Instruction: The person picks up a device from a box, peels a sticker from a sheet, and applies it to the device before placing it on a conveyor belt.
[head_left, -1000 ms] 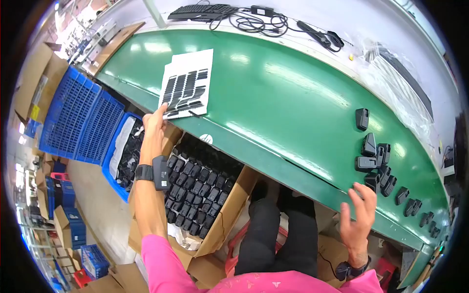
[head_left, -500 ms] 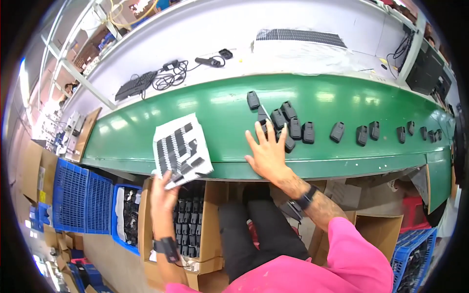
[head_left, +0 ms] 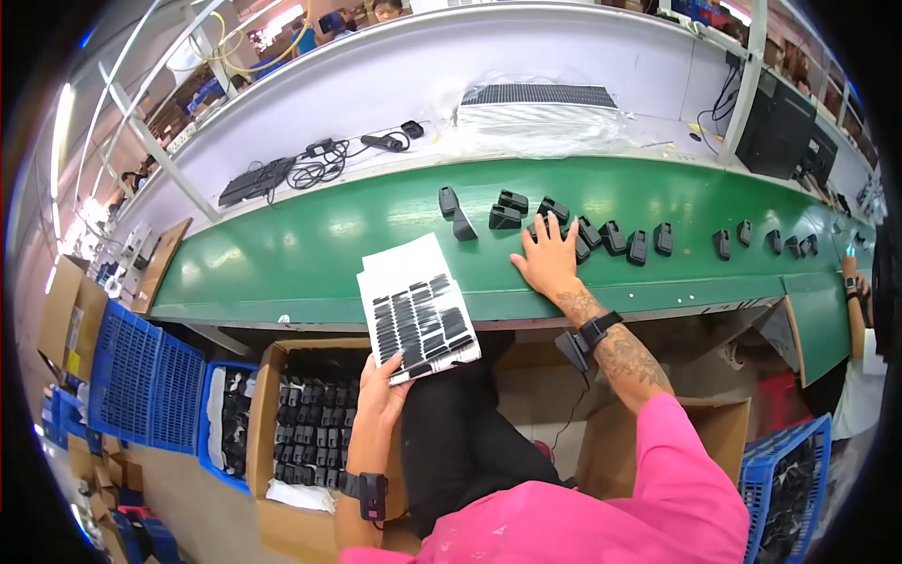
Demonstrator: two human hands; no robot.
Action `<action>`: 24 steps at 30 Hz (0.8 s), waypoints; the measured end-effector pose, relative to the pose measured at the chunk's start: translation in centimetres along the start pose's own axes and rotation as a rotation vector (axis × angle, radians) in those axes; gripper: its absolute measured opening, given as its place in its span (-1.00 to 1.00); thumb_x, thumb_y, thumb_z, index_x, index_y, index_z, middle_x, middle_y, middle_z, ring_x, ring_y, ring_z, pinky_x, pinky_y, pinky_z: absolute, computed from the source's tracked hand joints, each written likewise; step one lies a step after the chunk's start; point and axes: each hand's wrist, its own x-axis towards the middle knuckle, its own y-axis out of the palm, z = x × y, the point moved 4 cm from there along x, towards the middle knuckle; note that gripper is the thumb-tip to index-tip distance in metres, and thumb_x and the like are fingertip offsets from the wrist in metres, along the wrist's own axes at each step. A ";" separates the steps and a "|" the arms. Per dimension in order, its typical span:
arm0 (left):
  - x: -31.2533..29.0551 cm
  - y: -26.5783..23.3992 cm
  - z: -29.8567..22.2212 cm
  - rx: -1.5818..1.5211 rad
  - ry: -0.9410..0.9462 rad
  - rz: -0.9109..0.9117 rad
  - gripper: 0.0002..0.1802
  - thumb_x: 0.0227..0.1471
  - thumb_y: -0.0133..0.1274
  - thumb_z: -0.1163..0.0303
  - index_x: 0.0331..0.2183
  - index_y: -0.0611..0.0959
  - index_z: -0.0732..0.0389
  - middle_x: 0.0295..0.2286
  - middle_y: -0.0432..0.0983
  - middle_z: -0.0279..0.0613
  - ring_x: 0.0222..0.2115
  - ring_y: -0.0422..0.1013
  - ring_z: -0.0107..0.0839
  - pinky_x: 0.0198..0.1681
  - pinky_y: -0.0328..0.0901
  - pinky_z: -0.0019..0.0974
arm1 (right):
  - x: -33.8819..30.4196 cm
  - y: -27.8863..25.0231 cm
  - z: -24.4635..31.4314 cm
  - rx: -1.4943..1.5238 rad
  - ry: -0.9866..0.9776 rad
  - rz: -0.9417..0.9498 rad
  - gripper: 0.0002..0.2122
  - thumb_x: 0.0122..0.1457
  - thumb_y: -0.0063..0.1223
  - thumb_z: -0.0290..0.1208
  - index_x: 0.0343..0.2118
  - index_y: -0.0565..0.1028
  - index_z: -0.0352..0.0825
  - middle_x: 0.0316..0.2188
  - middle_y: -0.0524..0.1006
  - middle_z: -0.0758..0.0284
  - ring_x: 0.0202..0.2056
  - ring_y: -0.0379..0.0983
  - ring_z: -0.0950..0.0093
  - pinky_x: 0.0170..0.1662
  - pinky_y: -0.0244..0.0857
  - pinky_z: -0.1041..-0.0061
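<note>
My left hand (head_left: 381,395) pinches the lower edge of a white sheet (head_left: 404,258) bearing rows of black strip-shaped stickers, some of the rows broken up. The sheet is tilted over the bench's front edge. My right hand (head_left: 550,263) has its fingers spread, with the fingertips among a group of small black plastic cases (head_left: 613,237) on the green bench top. Those fingers partly hide some of the cases. Left of that hand, another black case (head_left: 447,200) sits beside a wedge-shaped black piece (head_left: 464,225). Each wrist wears a dark strapped device.
A line of black cases (head_left: 722,244) runs rightward along the green bench (head_left: 310,240). Cables (head_left: 324,167) and a plastic-wrapped stack (head_left: 540,117) lie at the back. Below stand a cardboard box (head_left: 266,414) of black parts and blue crates (head_left: 141,376). Another person's arm (head_left: 855,315) is at far right.
The sheet in my left hand has swung rightward and more upright. My right hand has moved right over the cases, and several of them now lie spread differently. The whole view has shifted.
</note>
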 end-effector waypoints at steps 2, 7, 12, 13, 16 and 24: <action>-0.1 0.0 0.2 0.047 -0.033 -0.003 -0.63 0.06 -0.08 0.68 -0.06 0.34 0.26 -0.18 0.45 -0.06 -0.19 0.48 -0.22 -0.17 0.48 -0.10 | -1.9 -1.4 1.2 0.062 -0.011 -0.113 -0.49 0.12 -0.02 0.01 0.04 0.41 -0.25 0.15 0.27 0.15 0.23 0.03 0.16 0.18 -0.21 -0.23; -2.3 2.2 2.2 0.131 -0.208 0.048 -0.61 0.01 -0.01 0.69 -0.09 0.40 0.22 -0.25 0.49 -0.15 -0.27 0.50 -0.31 -0.31 0.49 -0.23 | -6.7 -1.8 2.3 0.323 -0.026 -0.232 -0.57 0.07 0.09 -0.23 -0.04 0.41 -0.39 0.06 0.32 0.09 0.17 0.13 0.13 0.20 -0.11 -0.10; -4.0 1.6 3.3 -0.007 -0.237 0.082 -0.54 0.03 -0.04 0.71 -0.02 0.34 0.20 -0.15 0.44 -0.16 -0.16 0.45 -0.34 -0.13 0.45 -0.22 | -6.5 -3.0 3.3 0.385 -0.013 -0.276 -0.66 0.03 0.08 -0.41 -0.12 0.43 -0.44 0.03 0.34 0.08 0.15 0.16 0.11 0.22 -0.08 -0.02; -4.2 2.1 3.2 -0.005 -0.219 0.074 -0.55 0.04 -0.05 0.72 -0.02 0.34 0.20 -0.15 0.44 -0.16 -0.14 0.44 -0.34 -0.10 0.44 -0.21 | -6.2 -3.0 3.3 0.378 -0.016 -0.271 -0.66 0.03 0.08 -0.41 -0.12 0.43 -0.44 0.03 0.34 0.08 0.15 0.16 0.11 0.22 -0.08 -0.02; -4.5 1.8 4.3 -0.014 -0.194 0.038 -0.55 0.03 -0.04 0.72 -0.03 0.33 0.19 -0.17 0.42 -0.21 -0.15 0.42 -0.37 -0.10 0.42 -0.23 | -5.7 -2.7 2.6 0.484 0.035 -0.237 -0.64 -0.02 0.12 -0.44 -0.13 0.44 -0.45 0.03 0.34 0.08 0.13 0.17 0.09 0.21 -0.07 0.01; -3.5 1.8 5.4 0.006 -0.205 0.086 -0.46 -0.01 -0.04 0.75 0.03 0.27 0.25 -0.11 0.40 -0.10 -0.11 0.40 -0.33 -0.01 0.34 -0.23 | 9.4 1.2 9.7 0.168 -0.106 -0.095 -0.47 0.03 0.09 -0.14 0.09 0.34 -0.17 0.15 0.26 0.10 0.22 0.06 0.12 0.16 -0.32 -0.36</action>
